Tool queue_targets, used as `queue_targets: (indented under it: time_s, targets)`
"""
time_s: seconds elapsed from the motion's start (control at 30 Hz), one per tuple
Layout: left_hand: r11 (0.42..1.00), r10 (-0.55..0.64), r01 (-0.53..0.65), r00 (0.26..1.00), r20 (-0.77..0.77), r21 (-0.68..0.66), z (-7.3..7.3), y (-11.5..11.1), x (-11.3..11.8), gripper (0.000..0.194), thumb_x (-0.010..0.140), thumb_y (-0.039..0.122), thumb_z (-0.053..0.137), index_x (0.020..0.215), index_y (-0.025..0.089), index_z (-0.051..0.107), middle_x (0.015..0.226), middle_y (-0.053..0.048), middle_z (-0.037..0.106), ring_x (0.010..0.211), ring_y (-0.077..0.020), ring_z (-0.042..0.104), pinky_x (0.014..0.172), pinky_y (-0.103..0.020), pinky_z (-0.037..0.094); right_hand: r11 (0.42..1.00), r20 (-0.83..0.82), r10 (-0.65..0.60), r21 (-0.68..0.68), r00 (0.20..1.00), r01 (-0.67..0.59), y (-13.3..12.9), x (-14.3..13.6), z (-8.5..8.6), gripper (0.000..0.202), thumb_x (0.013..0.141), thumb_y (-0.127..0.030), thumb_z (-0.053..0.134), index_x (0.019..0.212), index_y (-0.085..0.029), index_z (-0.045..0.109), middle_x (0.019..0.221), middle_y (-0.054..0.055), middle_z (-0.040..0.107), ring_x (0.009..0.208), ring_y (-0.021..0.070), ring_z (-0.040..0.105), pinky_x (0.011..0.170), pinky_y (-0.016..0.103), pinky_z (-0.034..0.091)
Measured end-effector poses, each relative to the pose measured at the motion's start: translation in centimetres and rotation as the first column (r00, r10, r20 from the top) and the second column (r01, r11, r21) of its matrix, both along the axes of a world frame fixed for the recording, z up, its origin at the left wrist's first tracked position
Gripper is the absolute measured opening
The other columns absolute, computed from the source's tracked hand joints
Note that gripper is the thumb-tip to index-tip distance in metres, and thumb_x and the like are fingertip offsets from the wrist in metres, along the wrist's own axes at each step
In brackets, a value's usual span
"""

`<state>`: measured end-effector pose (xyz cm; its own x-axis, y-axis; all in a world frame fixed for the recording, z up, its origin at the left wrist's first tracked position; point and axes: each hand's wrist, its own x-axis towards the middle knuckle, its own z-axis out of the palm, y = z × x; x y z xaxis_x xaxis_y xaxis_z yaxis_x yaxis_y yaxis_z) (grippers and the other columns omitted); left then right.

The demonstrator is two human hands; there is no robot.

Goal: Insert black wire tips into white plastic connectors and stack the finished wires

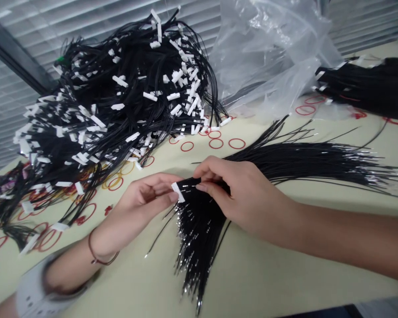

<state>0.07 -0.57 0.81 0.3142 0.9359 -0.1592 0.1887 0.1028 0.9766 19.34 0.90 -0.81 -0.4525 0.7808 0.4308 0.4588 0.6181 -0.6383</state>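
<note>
A small white connector [178, 192] is pinched between the thumb and fingers of my left hand [142, 198]. Thin black wires with shiny tips run beside it. My right hand [242, 190] is closed, thumb against forefinger, on a black wire just right of the connector. Beneath both hands lies a fanned bundle of black wires [202, 238], its silvery ends pointing left and down. Another part of the black wires [311, 161] stretches right behind my right hand. Whether a wire tip sits inside the connector is too small to tell.
A large heap of black cables with white connectors [119, 101] fills the back left. Red rubber bands [236, 143] lie scattered on the pale table [268, 274]. Clear plastic bags [268, 57] stand at the back, with another black wire bundle [371, 88] at the right.
</note>
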Motion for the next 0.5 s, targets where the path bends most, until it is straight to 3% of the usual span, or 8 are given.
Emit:
queue_targets:
  time_s: [0.5]
  targets:
    - [1.000,0.013,-0.013,1.000,0.016,0.009,-0.24,0.24,-0.09,0.018,0.079,0.012,0.060,0.093,0.022,0.065,0.079,0.005,0.070,0.073,-0.0037,0.061,0.067,-0.008,0.045,1.000,0.017,0.015,-0.011,1.000,-0.015,-0.11,0.16,-0.19,0.012,0.082,-0.017,0.044,0.094,-0.019,0.044,0.072,-0.004,0.056,0.063,0.0070,0.050,0.055,0.018,0.034]
